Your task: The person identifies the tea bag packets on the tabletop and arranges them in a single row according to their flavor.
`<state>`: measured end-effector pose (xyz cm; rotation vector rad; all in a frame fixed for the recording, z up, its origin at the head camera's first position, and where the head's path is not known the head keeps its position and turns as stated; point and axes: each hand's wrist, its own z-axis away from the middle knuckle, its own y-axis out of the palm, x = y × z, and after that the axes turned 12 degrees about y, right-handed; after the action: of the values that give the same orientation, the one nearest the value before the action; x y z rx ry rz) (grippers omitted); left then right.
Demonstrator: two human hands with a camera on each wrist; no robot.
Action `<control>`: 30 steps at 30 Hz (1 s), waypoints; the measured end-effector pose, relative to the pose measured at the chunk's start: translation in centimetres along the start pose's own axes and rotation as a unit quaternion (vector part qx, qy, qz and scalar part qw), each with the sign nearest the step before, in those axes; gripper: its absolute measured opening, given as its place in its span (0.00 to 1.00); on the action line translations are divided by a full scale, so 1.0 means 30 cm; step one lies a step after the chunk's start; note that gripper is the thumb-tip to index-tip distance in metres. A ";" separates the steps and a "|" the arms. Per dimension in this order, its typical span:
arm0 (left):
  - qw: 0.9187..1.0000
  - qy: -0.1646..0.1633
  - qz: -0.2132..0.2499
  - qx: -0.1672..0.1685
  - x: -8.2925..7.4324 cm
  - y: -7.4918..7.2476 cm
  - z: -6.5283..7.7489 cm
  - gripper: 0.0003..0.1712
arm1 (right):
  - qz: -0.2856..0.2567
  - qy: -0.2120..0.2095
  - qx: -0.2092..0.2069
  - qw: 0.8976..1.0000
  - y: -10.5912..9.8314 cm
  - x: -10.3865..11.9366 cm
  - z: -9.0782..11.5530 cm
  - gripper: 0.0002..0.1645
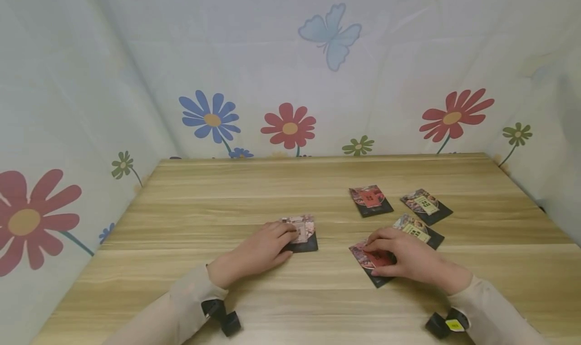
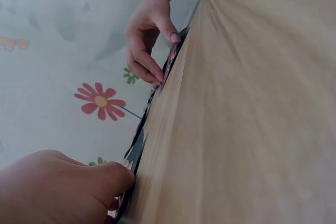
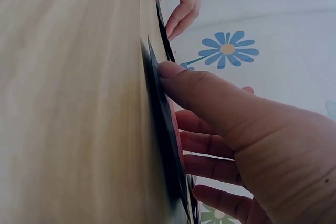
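Note:
On the wooden table, my left hand (image 1: pixel 260 248) lies over the left part of a flat packet (image 1: pixel 310 241) with a pale pink label. Its fingers reach the label and its thumb is at the near edge. To the right, my right hand (image 1: pixel 410 256) holds a red-labelled packet (image 1: pixel 363 258), with bent fingers and thumb set apart across it. In the right wrist view, the thumb touches the dark edge of this packet (image 3: pixel 167 129), and one corner stands off the tabletop. Just behind that hand, a yellow-labelled packet (image 1: pixel 433 238) is partly hidden.
Farther back lie another red-labelled packet (image 1: pixel 371 199) and another yellow-labelled packet (image 1: pixel 426 206). Bare tabletop (image 1: pixel 333 304) shows between the forearms. Behind the table's far edge hangs a white curtain (image 1: pixel 254 47) with printed flowers. Each wrist wears a black camera mount.

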<state>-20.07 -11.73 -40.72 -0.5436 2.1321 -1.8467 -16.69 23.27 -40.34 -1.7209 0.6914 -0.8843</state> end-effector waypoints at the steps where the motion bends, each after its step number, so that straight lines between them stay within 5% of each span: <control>1: 1.000 0.000 -0.001 -0.002 0.000 0.000 0.003 0.23 | 0.001 0.000 0.001 1.000 0.000 -0.001 0.000 0.22; 30: 1.000 0.004 0.000 -0.029 0.027 0.001 0.095 0.23 | 0.002 -0.004 0.002 1.000 -0.005 0.009 0.000 0.21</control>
<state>-19.54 -14.60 -41.15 -0.5501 2.1959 -1.7942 -16.53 23.12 -40.13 -1.7182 0.6861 -0.8746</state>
